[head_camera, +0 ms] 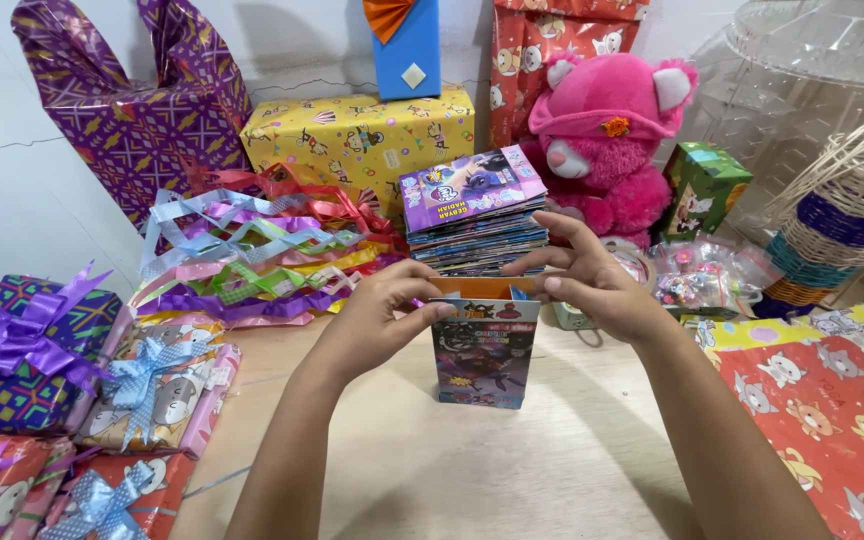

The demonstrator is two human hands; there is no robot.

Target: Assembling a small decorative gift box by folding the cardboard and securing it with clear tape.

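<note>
Both hands met at the top of a small printed paper gift bag (482,350) standing upright on the wooden table (472,470). The left hand (377,320) had its thumb and fingers closed in a pinch on the bag's left upper rim; the right hand (592,285) pinched the right upper rim, its other fingers spread loosely above the opening. The bag stood near the middle of the table, mouth upward, long axis vertical, its printed face toward the camera. It appeared light, thin-walled and easily creased, so a hold at the folded rim or side gussets looked safer than pressure on the flat panels. Just behind it lay a stack of flat printed bags (474,215), with a pink plush bear (607,140) beside the stack. Coloured ribbon strips (252,260) lay to the left, wrapped gifts with bows (37,350) at the left edge, and a sheet of red animal-print wrapping paper (832,410) to the right.
</note>
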